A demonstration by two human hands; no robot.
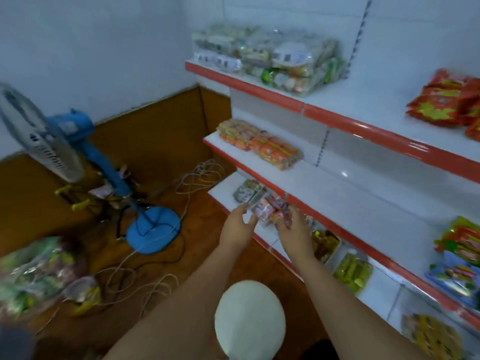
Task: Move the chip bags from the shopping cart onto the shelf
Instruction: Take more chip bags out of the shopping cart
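White metal shelving [363,196] edged in red fills the right side of a small shop corner, its tiers running away toward pale walls above a brown floor [161,141]. Both of a person's bare arms reach toward the low tier, where the left hand [237,224] and right hand [292,226] close from either side on a clear pack of pink-and-red chip bags [270,207] held at the front edge of that shelf; the blur makes it hard to tell whether the pack already rests on the board. Just behind it lies another small packet [248,190]. Orange-wrapped snacks [262,144] sit on the tier above, clear packs of pale goods [270,58] on the top one, and red bags [446,100] farther right. Yellow packets [352,272] occupy the bottom tier near the person. On the floor, a blue pedestal fan [65,141] leans beside tangled pale cables [200,178], and a heap of bagged snacks [36,274] shows blurred at the left edge. A round white object [249,320] sits low between the arms.
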